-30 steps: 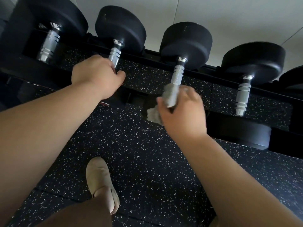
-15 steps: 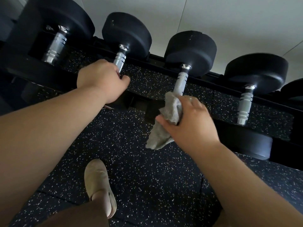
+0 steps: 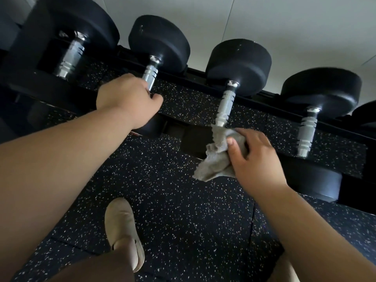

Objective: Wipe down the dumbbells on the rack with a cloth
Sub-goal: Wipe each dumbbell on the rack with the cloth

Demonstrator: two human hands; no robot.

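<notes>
Several black dumbbells with knurled chrome handles lie side by side on a black rack [image 3: 252, 106]. My left hand [image 3: 126, 100] is closed around the handle of the second dumbbell [image 3: 158, 45], hiding its near half. My right hand [image 3: 256, 157] holds a crumpled grey cloth [image 3: 215, 159] against the near end of the third dumbbell [image 3: 238, 64], just below its bare handle [image 3: 225, 104]. The near head of that dumbbell is mostly hidden behind the cloth and hand. A fourth dumbbell [image 3: 321, 90] lies to the right, untouched.
A larger dumbbell [image 3: 67, 31] lies at the far left of the rack. Black speckled rubber flooring [image 3: 173, 200] spreads below. My foot in a beige shoe [image 3: 124, 228] stands on it near the rack. A white wall [image 3: 264, 21] rises behind.
My right hand slid the cloth down off the third dumbbell's handle onto its near end, baring the chrome. My left hand kept its hold on the second handle.
</notes>
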